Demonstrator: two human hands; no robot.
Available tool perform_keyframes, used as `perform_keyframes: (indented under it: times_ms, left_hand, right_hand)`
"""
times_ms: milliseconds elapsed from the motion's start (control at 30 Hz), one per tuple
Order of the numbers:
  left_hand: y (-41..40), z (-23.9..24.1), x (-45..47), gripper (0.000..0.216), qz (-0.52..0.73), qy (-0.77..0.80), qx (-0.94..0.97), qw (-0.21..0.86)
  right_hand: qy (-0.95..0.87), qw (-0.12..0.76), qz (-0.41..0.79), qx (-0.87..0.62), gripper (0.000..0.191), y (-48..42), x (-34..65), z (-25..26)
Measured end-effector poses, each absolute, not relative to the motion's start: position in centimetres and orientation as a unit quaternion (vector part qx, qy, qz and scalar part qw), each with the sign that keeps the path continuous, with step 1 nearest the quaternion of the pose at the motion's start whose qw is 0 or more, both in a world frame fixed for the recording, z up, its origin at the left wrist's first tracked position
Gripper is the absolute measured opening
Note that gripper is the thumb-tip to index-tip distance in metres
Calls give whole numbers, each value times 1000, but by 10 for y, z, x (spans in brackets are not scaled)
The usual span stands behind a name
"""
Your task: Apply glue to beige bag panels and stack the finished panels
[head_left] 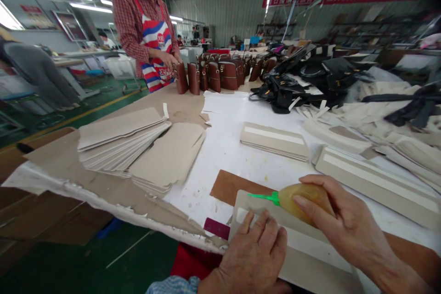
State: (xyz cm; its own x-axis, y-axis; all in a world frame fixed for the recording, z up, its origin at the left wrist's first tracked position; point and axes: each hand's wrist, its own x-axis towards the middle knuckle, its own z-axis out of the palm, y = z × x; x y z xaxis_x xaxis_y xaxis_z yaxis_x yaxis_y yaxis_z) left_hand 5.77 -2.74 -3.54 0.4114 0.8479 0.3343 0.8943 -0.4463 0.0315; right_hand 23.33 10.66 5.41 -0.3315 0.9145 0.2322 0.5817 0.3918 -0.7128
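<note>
My right hand is closed round a soft yellowish glue bottle whose green nozzle points left over a grey card piece at the table's near edge. My left hand lies flat on that card piece, fingers stretched out, pressing its left end down. A brown board lies under the card.
Stacks of grey card pieces lie on the white table. Brown bags and black bags stand at the far end, where a person in a striped apron handles one.
</note>
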Motion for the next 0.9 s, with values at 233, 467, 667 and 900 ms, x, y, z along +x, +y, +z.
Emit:
perform_keyframes:
  times_ms: [233, 467, 667, 900]
  left_hand:
    - [-28, -41, 58, 81, -159, -513, -833, 133]
    - [-26, -41, 58, 69, -206, -516, -806, 204]
    - [-26, -42, 59, 57, -221, -515, -797, 225]
    - [-24, -41, 59, 55, -239, -511, -793, 229]
  right_hand:
    - [-825, 352, 227, -381, 34, 110, 205, 56]
    - [-889, 349, 132, -266, 26, 116, 203, 52]
    - [-917, 327, 72, -214, 24, 118, 198, 57]
    - [-938, 299, 23, -173, 32, 117, 189, 72]
